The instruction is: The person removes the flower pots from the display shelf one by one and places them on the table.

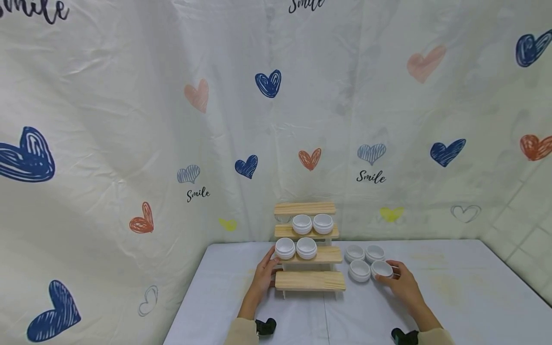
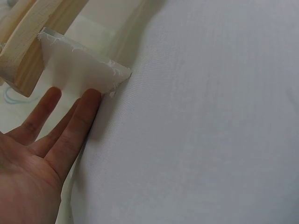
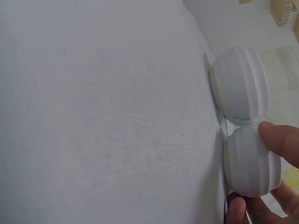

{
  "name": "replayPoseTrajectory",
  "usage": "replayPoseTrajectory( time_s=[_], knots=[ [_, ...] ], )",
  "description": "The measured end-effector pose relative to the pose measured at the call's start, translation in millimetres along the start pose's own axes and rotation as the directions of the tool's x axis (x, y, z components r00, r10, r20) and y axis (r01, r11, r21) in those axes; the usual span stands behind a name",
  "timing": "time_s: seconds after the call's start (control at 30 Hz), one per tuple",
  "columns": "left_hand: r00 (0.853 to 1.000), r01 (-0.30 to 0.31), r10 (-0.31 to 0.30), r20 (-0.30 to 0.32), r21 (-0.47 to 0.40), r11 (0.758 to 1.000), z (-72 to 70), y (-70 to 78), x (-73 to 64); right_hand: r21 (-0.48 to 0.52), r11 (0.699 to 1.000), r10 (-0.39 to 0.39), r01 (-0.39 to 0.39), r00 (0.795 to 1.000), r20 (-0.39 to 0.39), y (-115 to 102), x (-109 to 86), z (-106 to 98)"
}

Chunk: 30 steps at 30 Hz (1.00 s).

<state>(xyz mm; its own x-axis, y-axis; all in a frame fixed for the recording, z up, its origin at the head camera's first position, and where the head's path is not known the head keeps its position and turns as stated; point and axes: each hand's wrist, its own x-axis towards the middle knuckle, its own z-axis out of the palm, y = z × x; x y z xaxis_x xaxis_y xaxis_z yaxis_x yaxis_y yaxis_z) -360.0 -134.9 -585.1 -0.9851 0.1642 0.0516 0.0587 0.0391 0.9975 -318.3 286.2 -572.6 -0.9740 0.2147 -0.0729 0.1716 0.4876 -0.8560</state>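
A stepped wooden display stand (image 1: 309, 280) rises in tiers on the table, its side support (image 2: 77, 60) white. Two small white bowls (image 1: 306, 247) sit on one middle tier and two more white bowls (image 1: 322, 223) on the tier above. At the stand's left side is my left hand (image 1: 262, 275), its fingers (image 2: 77, 121) stretched out straight along the white support. My right hand (image 1: 403, 285) pinches a white bowl (image 3: 252, 161) between thumb and fingers, low over the cloth. Three other white bowls (image 1: 359, 270) stand grouped beside it, right of the stand.
A white cloth (image 1: 448, 282) covers the table, and its back edge meets a hanging white curtain (image 1: 241, 134) printed with hearts and the word Smile. Dark wrist straps (image 1: 266, 327) show at both sleeves. Pale tiles (image 1: 528, 249) appear at the far right.
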Motion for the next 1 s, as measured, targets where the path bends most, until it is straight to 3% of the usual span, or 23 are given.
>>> replayPoseTrajectory(
  time_s=[1.0],
  knots=[
    [1.000,0.014,-0.014,0.008,-0.027,1.000,1.3,1.1,-0.9,0.009,1.000,-0.018,0.018,1.000,0.010,-1.9,-3.3,-2.7]
  ],
)
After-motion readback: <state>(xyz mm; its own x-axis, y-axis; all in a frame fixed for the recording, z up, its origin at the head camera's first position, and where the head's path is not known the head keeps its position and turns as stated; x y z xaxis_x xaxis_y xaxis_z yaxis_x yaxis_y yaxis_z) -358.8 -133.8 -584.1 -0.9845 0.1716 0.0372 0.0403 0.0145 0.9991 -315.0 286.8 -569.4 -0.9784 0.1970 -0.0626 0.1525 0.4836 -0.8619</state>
